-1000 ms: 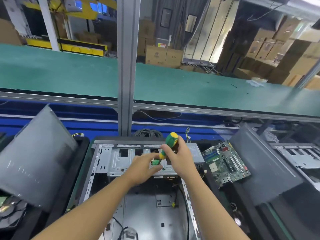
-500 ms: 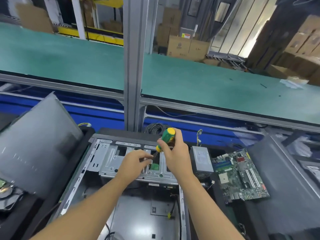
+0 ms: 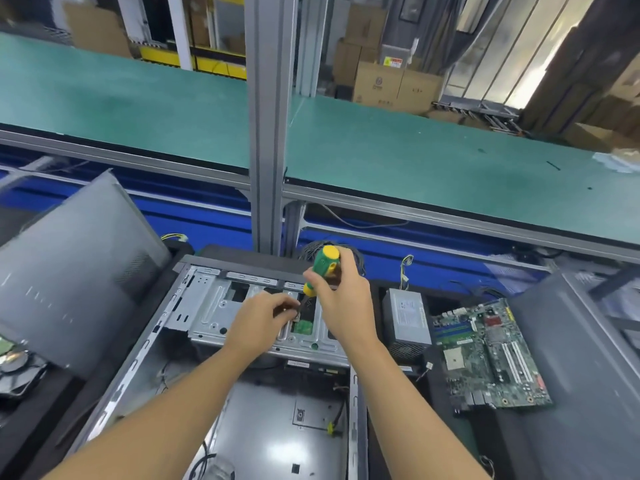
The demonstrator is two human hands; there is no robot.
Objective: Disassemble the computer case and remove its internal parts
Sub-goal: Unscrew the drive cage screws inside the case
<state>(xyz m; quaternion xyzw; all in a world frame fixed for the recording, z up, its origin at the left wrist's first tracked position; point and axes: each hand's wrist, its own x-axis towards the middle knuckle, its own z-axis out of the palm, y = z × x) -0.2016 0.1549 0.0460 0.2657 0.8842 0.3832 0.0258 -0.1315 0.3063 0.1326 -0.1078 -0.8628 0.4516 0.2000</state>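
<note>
The computer case (image 3: 147,344) lies flat on its side in front of the person, with its open face up. Its far end reaches almost to the grey post. The motherboard (image 3: 491,355) and the power supply (image 3: 407,317) are already out and lie to the right of the case. A grey side panel (image 3: 69,271) leans at the left.

Both hands work at the metal drive cage (image 3: 214,313), which sits across the far part of the case. The grip of the right hand (image 3: 346,306) is closed fully round the green and yellow handle of the screwdriver (image 3: 323,268), and the shaft slants down and to the left toward the cage. The left hand (image 3: 259,323) has its fingers curled, with the fingertips pinched at the lower end of the shaft, I think to steady it. Whether a screw is also between them is too small to tell.

By my judgement the step is to loosen a screw of the cage. The cage is thin folded steel, so it is stiff, and probably its cut edges are sharp. A small green board (image 3: 301,328) shows through one opening, so a drive may be inside and add weight. It is better to take the cage by its flat side walls, left and right, with both hands, and not by the board. The screw is small and smooth and may easily drop into the case.
</note>
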